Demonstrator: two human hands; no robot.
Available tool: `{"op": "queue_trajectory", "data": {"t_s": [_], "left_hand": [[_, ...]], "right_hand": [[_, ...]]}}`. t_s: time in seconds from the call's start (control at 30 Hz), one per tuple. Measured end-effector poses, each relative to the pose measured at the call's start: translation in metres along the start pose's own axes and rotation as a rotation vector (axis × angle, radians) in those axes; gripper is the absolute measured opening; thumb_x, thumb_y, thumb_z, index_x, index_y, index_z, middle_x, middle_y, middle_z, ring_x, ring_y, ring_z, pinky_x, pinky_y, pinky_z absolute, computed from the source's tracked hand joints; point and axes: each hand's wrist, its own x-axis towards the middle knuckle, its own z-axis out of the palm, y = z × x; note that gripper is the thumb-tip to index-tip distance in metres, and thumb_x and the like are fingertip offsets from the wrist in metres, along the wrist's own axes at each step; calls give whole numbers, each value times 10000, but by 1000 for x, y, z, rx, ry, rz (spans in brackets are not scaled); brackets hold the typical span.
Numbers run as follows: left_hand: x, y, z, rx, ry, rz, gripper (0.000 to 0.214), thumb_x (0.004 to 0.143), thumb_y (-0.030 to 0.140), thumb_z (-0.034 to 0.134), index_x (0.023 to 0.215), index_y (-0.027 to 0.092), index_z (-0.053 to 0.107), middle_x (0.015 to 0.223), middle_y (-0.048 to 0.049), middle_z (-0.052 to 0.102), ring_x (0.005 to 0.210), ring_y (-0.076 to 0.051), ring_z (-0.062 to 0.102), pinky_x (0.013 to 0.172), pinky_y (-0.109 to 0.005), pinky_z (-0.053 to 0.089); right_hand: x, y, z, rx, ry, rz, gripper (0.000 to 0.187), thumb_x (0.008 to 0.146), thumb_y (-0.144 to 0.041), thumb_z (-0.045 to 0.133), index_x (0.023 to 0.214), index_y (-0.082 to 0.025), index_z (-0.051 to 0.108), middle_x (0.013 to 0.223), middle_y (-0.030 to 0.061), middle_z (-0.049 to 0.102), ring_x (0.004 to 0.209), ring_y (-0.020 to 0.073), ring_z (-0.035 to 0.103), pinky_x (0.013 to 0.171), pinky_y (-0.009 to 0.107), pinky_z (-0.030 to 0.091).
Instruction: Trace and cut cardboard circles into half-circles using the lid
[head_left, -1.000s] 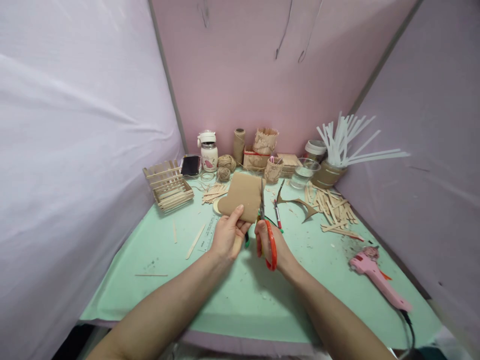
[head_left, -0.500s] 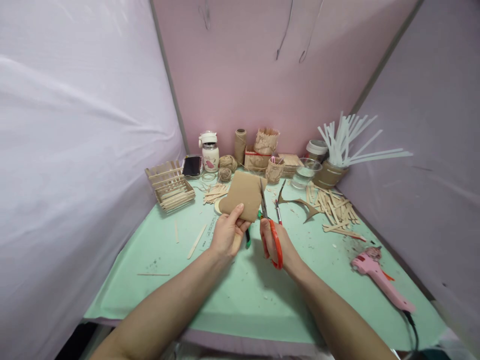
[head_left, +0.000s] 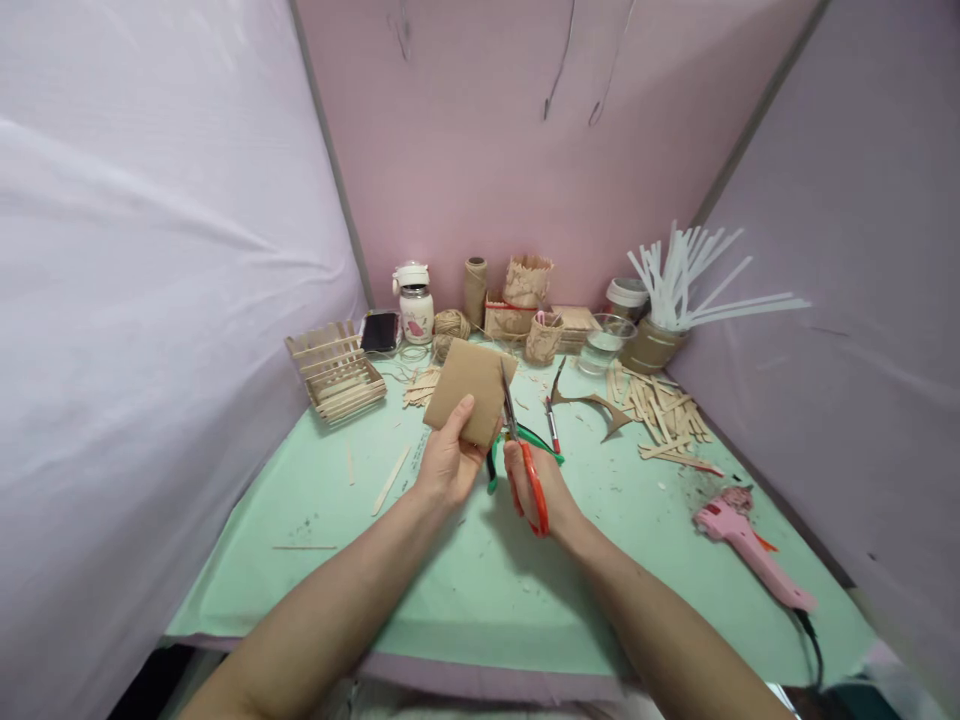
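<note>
One piece of brown cardboard [head_left: 471, 383], raised above the green table [head_left: 450, 590], pinched between left hand [head_left: 451, 455] thumb and fingers. Right hand [head_left: 546, 482] grips red scissors [head_left: 529, 468], blades at its right edge. Curved offcut [head_left: 600, 402] already cut; trimming here looks unfinished.

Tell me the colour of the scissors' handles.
The scissors' handles are orange-red; they show best in the head view.
</note>
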Motion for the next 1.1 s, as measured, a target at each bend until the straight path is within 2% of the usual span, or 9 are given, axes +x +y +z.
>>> {"op": "queue_trajectory", "data": {"t_s": [0.07, 0.2, 0.3, 0.43, 0.7, 1.1], "left_hand": [[2, 0, -1, 22, 15, 37, 310, 727, 150, 775, 1021, 170, 680, 988, -37, 734, 827, -152, 681, 715, -262, 584], [4, -1, -4, 95, -35, 112, 418, 682, 163, 814, 1073, 197, 671, 1003, -24, 727, 856, -157, 672, 711, -258, 570], [2, -2, -6, 147, -58, 116, 493, 640, 211, 851, 1096, 199, 665, 970, -17, 727, 838, -152, 670, 727, -247, 550], [0, -4, -6, 187, -86, 104, 546, 611, 251, 870, 1111, 198, 657, 948, -12, 725, 810, -150, 665, 732, -250, 535], [0, -4, -6, 188, -57, 81, 542, 588, 249, 878, 1082, 192, 662, 971, -20, 717, 841, -159, 654, 733, -262, 536], [1, -1, -5, 217, -58, 83, 559, 575, 255, 880, 1086, 196, 659, 969, -18, 720, 819, -144, 658, 723, -238, 532]], "right_hand": [[-1, 1, 2, -1, -1, 2, 583, 906, -743, 263, 623, -249, 388, 434, -32, 426, 411, 139, 415, 427, 269, 327], [1, 8, 2, 40, -36, -15, 585, 892, -764, 268, 686, -236, 413, 504, -35, 453, 428, 132, 439, 435, 262, 350], [5, 14, 1, 82, -63, -53, 622, 872, -798, 216, 743, -229, 433, 594, -18, 485, 508, 148, 495, 495, 279, 423], [6, 18, -3, 119, -86, -89, 634, 869, -803, 189, 761, -226, 431, 674, 0, 508, 576, 150, 502, 567, 297, 475], [6, 20, -6, 110, -94, -55, 663, 872, -799, 194, 814, -211, 494, 602, -16, 505, 509, 150, 524, 512, 286, 457], [0, -2, -15, -4, -83, 34, 606, 867, -785, 252, 673, -239, 432, 437, -30, 489, 381, 143, 495, 415, 260, 395]]}}
